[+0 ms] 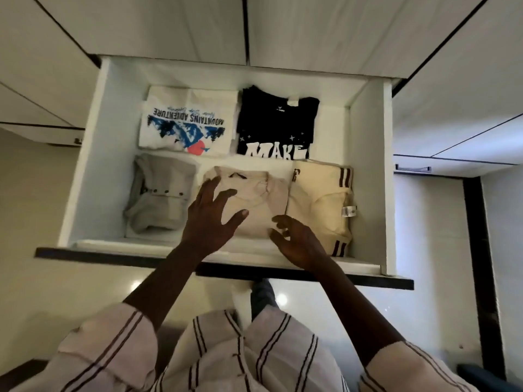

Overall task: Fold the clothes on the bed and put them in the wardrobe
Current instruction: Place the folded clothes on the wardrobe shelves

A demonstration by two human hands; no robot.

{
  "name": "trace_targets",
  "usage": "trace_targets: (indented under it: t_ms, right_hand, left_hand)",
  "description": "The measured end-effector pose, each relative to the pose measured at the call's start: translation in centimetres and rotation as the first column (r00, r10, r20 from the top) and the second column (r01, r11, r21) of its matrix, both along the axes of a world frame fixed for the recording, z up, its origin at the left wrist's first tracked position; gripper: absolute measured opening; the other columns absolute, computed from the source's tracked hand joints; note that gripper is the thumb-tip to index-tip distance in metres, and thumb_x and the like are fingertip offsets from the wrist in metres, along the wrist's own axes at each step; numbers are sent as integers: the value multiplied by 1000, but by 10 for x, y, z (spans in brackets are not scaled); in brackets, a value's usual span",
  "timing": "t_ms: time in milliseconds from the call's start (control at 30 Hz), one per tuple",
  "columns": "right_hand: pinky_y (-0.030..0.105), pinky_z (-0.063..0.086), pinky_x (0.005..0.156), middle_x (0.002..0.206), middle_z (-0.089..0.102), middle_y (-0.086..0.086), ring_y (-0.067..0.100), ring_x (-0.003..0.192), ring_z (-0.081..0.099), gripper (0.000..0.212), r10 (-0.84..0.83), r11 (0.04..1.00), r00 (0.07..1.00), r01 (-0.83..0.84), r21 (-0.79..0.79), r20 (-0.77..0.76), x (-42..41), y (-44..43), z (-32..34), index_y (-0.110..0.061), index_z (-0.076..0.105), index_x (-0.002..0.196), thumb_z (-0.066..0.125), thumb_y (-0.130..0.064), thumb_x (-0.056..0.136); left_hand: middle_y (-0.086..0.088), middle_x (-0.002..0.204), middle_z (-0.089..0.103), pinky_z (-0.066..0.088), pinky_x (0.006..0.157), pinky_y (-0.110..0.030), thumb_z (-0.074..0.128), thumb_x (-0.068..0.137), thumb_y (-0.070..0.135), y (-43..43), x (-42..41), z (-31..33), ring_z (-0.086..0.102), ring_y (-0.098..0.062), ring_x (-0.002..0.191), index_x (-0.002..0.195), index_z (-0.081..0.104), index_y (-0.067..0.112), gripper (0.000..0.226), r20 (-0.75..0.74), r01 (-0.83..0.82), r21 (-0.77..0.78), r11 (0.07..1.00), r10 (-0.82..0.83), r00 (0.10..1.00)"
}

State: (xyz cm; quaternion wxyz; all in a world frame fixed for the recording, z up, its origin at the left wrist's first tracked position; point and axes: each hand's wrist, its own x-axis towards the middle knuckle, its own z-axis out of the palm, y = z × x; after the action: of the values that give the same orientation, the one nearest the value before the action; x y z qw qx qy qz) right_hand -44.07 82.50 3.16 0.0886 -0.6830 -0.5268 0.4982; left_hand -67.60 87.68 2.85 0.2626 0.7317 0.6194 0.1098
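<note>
As left hand and right hand spread fingers wide, the beige shirt lies front-to-back, collar toward the drawer rear

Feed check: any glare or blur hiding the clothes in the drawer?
Head view: the drawer is evenly lit, no glare inside; bright spots sit only on the floor. Head view: left hand and right hand are smeared, yet the white tee print reads clearly. Head view: the wide lens curves the wardrobe doors.
</note>
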Motion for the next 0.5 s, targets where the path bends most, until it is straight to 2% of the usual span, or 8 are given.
trace_targets:
  t_ms: [67,100,167,233,300,367,433,500]
  right_hand:
    - [30,53,95,132,62,-9,11,114,63,62,59,998,995,-57,29,-82,-16,-15,18,-41,43,148,63,-62,93]
    - [32,53,96,134,61,-9,10,115,63,71,104,994,988,-100,41,-113,-26,-24,26,-43,36,152,64,-65,91]
    - [38,51,102,140,59,-5,15,121,60,82,258,959,966,-255,123,-10,-46,-45,32,-42,26,157,61,-71,89]
    - [43,43,108,145,57,-1,22,129,56,76,370,868,877,-444,221,306,-64,-63,26,-35,28,158,50,-70,95]
    - [47,36,112,150,53,0,25,135,51,62,365,806,777,-539,243,512,-79,-80,20,-29,36,156,42,-60,102]
    - [50,34,114,150,53,2,28,136,50,54,314,800,766,-531,278,561,-86,-89,15,-26,41,153,45,-50,105]
    - [52,35,112,146,57,3,30,132,53,51,292,802,773,-519,296,564,-87,-90,12,-24,45,150,50,-45,104]
    - [55,32,115,139,62,3,29,129,56,48,263,805,786,-499,321,560,-84,-88,11,-22,49,145,55,-44,103]
  left_hand:
    - [-3,149,55,41,113,-48,50,95,70,-23,-24,10,50,-23,139,129,65,26,58,3,63,100,993,-63,998]
    - [-1,136,65,48,106,-49,48,97,70,-36,-37,14,61,-22,126,124,69,25,57,0,95,137,986,-96,995]
    - [6,115,74,50,97,-49,45,99,68,-66,-63,16,70,-20,105,114,73,24,54,-29,147,207,967,-144,989]
    - [10,114,72,44,103,-50,48,100,62,-95,-83,14,67,-18,107,115,71,27,44,-87,195,251,948,-179,980]
    - [8,128,65,36,113,-52,50,100,57,-124,-97,6,59,-19,121,131,64,26,45,-192,264,246,932,-220,956]
    - [3,136,60,31,117,-55,48,102,48,-133,-102,-4,54,-23,129,140,58,25,45,-197,282,275,919,-233,952]
    - [1,132,61,32,114,-54,48,102,37,-128,-99,-9,56,-25,125,134,64,26,37,-112,215,313,925,-189,976]
    - [4,127,63,31,111,-51,47,101,35,-121,-94,-12,56,-22,121,127,69,30,34,-48,142,312,939,-133,990]
